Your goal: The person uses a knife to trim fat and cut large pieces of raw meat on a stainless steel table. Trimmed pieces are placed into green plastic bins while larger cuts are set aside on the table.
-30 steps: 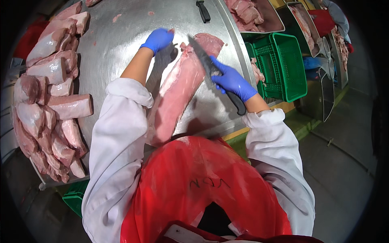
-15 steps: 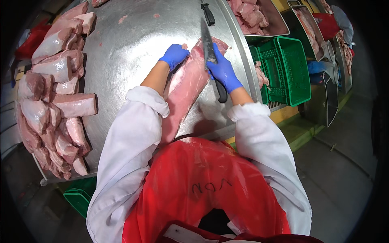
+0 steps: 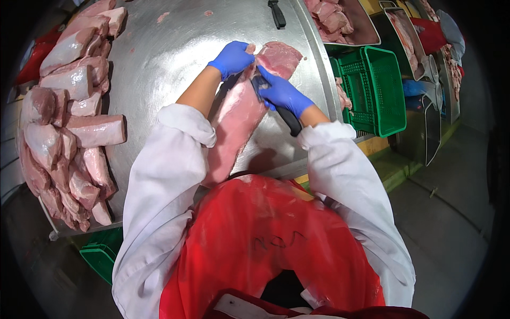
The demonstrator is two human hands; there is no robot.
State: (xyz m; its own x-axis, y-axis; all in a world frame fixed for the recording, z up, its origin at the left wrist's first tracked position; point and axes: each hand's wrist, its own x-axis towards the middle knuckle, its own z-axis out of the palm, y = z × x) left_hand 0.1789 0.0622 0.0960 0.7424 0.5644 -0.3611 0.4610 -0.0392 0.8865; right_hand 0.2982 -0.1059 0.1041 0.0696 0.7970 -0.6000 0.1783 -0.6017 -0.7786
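Observation:
A long pink pork loin [image 3: 236, 125] lies lengthwise in front of me on the metal table [image 3: 154, 69], its cut end pointing away. My right hand [image 3: 287, 95], in a blue glove, is closed on a knife [image 3: 291, 121] with a black handle. Its blade rests against the upper part of the loin, partly hidden by my fingers. At the loin's left edge, near the far end, my blue-gloved left hand [image 3: 232, 58] is closed. A small pinkish scrap of meat [image 3: 250, 48] shows at its fingertips.
Many pork pieces [image 3: 69, 138] are heaped along the table's left side. A second black-handled knife [image 3: 277, 15] lies at the far edge. To the right stand a green crate [image 3: 380, 93] and a metal tub of meat [image 3: 334, 24]. Another green crate [image 3: 101, 252] sits below left.
The knife has swung from pointing away to lying across the loin, its blade now lower and further left. My left hand has moved slightly away and right.

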